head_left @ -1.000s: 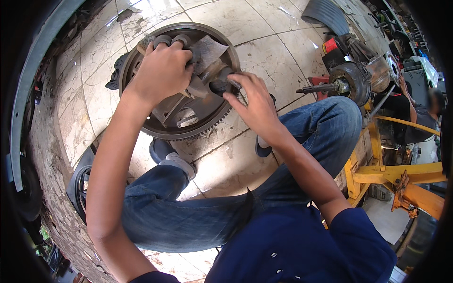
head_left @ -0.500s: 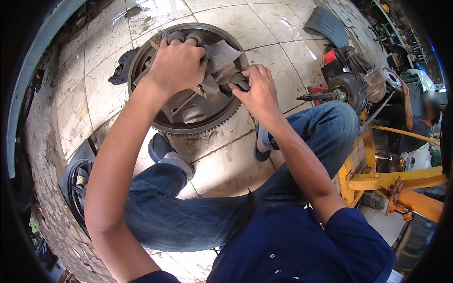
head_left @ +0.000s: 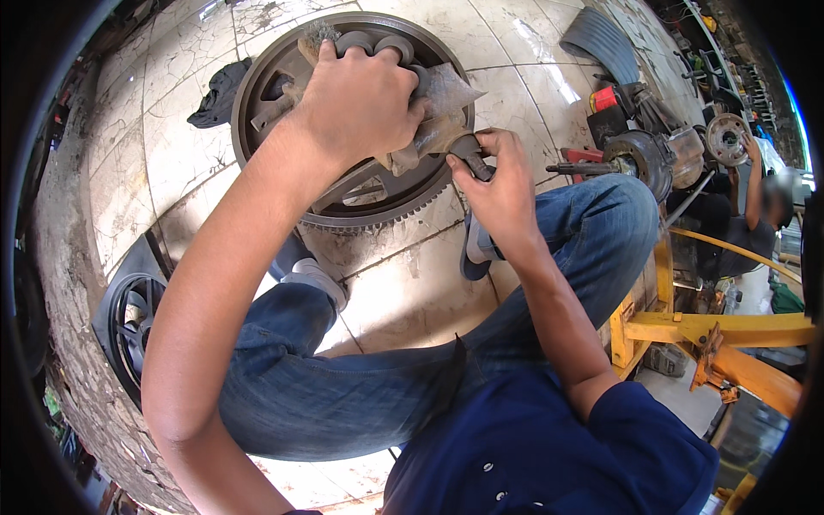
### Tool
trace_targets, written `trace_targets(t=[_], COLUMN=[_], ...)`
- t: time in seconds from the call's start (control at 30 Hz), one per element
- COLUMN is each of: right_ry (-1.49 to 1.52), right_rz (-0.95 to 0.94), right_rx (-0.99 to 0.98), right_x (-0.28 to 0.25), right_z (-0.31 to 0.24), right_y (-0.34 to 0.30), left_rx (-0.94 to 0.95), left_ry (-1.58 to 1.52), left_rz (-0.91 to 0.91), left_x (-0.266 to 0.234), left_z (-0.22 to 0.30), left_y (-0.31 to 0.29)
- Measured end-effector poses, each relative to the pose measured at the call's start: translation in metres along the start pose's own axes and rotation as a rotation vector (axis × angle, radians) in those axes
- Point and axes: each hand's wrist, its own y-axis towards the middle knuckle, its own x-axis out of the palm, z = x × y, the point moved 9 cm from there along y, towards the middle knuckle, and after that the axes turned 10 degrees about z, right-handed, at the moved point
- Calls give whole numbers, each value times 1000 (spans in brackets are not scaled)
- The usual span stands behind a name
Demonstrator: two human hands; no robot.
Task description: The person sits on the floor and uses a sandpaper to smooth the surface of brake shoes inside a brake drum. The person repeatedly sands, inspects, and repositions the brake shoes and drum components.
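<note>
A: You have a short, dark grey, cylindrical piece (head_left: 470,156) pinched between the thumb and fingers of your right hand (head_left: 506,184), at the right edge of the wide, dark, round metal disc with a toothed rim (head_left: 243,124). Your pinch seems to cover only part of the piece, so if its surface is greasy it could slip out and roll across the cracked, cream-coloured floor tiles (head_left: 412,300).

B: Your left hand (head_left: 360,103) is spread over the cluster of short, grey, round pieces (head_left: 395,45) on top of the disc. Your fingers reach across them, but I can't tell whether you grip any, since your hand hides its own underside. If you press sideways, one could roll away from under your fingertips.

A: Mind the thin, grey-brown, pointed sheet (head_left: 455,88) too. Its corner pokes out past the disc's edge, near your right hand. Swing that hand up carelessly and you could catch the corner and drag other pieces with it.

B: The stubby, tan brush with grey bristles (head_left: 319,34), just beside your leftmost fingertip, could get nudged likewise. And your dark right shoe (head_left: 470,257) is near the toothed edge, so anything you drop there might land on your foot.
</note>
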Motion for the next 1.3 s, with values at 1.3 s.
trace_targets(t=[1.3], right_ry=[27], right_rz=[50], right_rx=[32], right_x=[-33], right_z=[-10], right_y=[-46], left_rx=[-9], left_ry=[100], left_rz=[-214], left_x=[4], left_z=[30], left_y=[13])
